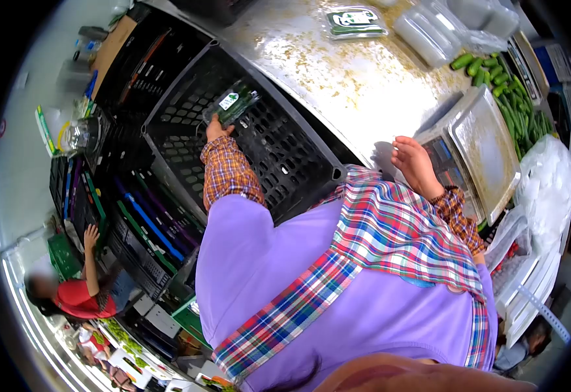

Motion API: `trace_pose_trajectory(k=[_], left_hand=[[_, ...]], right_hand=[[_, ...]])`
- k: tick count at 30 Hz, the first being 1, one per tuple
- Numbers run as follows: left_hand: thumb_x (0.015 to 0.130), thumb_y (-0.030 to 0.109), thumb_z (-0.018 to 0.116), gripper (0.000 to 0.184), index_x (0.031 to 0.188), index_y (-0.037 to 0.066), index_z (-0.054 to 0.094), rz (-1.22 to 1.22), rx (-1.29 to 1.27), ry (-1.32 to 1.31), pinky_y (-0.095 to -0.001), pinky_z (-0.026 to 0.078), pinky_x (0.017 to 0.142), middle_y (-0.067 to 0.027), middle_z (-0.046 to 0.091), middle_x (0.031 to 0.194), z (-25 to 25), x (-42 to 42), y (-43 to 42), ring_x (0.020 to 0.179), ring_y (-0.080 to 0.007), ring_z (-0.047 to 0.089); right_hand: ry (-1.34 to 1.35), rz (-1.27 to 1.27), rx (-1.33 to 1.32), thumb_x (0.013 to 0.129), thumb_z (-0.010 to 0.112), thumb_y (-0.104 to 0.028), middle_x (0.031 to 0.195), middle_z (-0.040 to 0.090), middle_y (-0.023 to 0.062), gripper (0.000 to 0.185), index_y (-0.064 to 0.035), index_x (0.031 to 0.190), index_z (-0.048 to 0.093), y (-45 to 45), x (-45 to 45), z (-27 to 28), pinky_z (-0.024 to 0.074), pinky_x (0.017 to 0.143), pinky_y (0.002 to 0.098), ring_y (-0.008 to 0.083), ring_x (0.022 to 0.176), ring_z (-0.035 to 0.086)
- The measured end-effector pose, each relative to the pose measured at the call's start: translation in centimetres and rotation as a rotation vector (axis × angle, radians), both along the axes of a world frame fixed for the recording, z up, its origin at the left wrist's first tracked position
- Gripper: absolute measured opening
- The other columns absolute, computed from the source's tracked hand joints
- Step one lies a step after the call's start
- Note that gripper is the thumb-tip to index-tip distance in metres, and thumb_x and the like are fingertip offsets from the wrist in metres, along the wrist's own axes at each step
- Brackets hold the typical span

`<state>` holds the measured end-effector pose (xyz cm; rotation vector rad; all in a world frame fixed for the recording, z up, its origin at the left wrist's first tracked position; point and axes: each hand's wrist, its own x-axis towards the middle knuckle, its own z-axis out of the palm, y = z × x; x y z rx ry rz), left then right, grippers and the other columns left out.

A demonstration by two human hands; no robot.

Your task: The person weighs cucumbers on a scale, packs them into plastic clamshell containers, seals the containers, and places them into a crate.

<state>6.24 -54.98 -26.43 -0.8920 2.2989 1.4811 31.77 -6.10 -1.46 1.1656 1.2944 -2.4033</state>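
My left hand reaches down into a black plastic crate. Its fingers are closed on the near end of a clear pack of green vegetables with a white label, inside the crate. My right hand is raised above the near edge of the metal table, beside a scale. Its fingers are apart and nothing shows in them. A second labelled pack lies on the table's far part.
Clear empty trays stand at the table's back right, near loose green cucumbers. A white plastic bag hangs at the right. Stacked crates fill the left, where a person in red stands.
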Motion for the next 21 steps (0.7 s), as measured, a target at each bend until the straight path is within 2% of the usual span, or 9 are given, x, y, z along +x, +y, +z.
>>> trace_pose_trajectory(k=[1,3,5,6,9,12,14,19,21], left_hand=[[0.086,0.028,0.064,0.054,0.128,0.001,0.043,0.564,0.643,-0.126,-0.0452,0.049,0.085,-0.0145,0.054,0.117,0.0,-0.4,0.8,0.103,-0.0309,0.055],[0.088,0.016,0.061,0.047,0.127,-0.002,0.042,0.377,0.565,-0.101,-0.0392,0.054,0.082,-0.0176,0.048,0.125,-2.0,0.4,-0.8,0.105,-0.0317,0.054],[0.088,0.012,0.059,0.043,0.123,-0.007,0.043,0.561,0.528,-0.022,-0.0333,0.058,0.075,-0.0177,0.049,0.123,3.1,2.0,2.4,0.100,-0.0313,0.057],[0.088,0.010,0.059,0.037,0.116,-0.011,0.047,0.684,0.612,0.048,-0.0304,0.060,0.071,-0.0166,0.053,0.116,2.0,2.6,2.2,0.095,-0.0290,0.060],[0.087,0.024,0.058,0.036,0.108,-0.005,0.053,0.340,0.320,0.080,-0.0348,0.055,0.070,-0.0156,0.057,0.100,-1.2,3.1,0.1,0.087,-0.0302,0.060],[0.085,0.038,0.058,0.041,0.100,0.001,0.059,-0.534,-0.650,0.171,-0.0392,0.049,0.069,-0.0146,0.061,0.083,-2.7,3.3,-1.8,0.078,-0.0314,0.060],[0.084,0.046,0.057,0.044,0.091,0.003,0.063,-0.649,-0.902,0.196,-0.0408,0.048,0.068,-0.0138,0.063,0.076,-3.0,3.4,-1.8,0.075,-0.0311,0.060],[0.086,0.037,0.058,0.037,0.082,0.000,0.062,-0.553,-0.841,-0.024,-0.0382,0.051,0.066,-0.0118,0.064,0.081,-5.4,3.4,-2.7,0.079,-0.0282,0.063],[0.087,0.025,0.058,0.028,0.085,-0.003,0.060,-0.190,-0.244,0.065,-0.0340,0.053,0.069,-0.0125,0.063,0.084,-6.3,3.4,-3.0,0.078,-0.0262,0.064]], right_hand=[[-0.012,-0.010,0.017,0.088,0.054,-0.007,0.093,0.059,0.0054,0.021,-0.0020,0.108,0.053,-0.1,0.3,-0.1,0.0485,0.070,0.0269,0.0131,0.078,0.056],[-0.018,-0.007,0.005,0.087,0.054,-0.006,0.096,0.058,0.0055,0.022,-0.0023,0.109,0.053,0.3,1.2,-0.6,0.0479,0.070,0.0273,0.0137,0.079,0.056],[-0.047,-0.027,-0.017,0.088,0.052,-0.005,0.098,0.057,0.0055,0.023,-0.0024,0.110,0.051,0.6,1.8,-0.4,0.0478,0.071,0.0277,0.0138,0.080,0.055],[-0.030,-0.015,-0.023,0.088,0.050,-0.005,0.099,0.056,0.0052,0.022,-0.0024,0.110,0.050,0.7,2.0,-0.4,0.0478,0.072,0.0278,0.0141,0.081,0.055],[-0.051,0.038,0.004,0.089,0.050,-0.006,0.098,0.055,0.0049,0.020,-0.0024,0.109,0.050,0.5,1.6,-0.1,0.0480,0.071,0.0276,0.0137,0.081,0.055],[-0.046,0.067,-0.007,0.089,0.052,-0.006,0.096,0.056,0.0044,0.020,-0.0028,0.108,0.051,0.0,1.1,0.0,0.0483,0.071,0.0272,0.0131,0.079,0.055],[-0.057,0.069,-0.010,0.088,0.052,-0.006,0.095,0.057,0.0043,0.020,-0.0029,0.108,0.051,-0.1,0.8,-0.1,0.0483,0.071,0.0271,0.0130,0.079,0.056],[-0.080,0.062,-0.014,0.088,0.053,-0.006,0.094,0.057,0.0040,0.019,-0.0032,0.107,0.051,-0.2,0.7,-0.4,0.0481,0.071,0.0271,0.0131,0.078,0.056],[-0.088,0.058,-0.014,0.088,0.054,-0.006,0.094,0.057,0.0040,0.019,-0.0033,0.107,0.052,-0.2,0.8,-0.5,0.0480,0.071,0.0272,0.0131,0.078,0.056]])
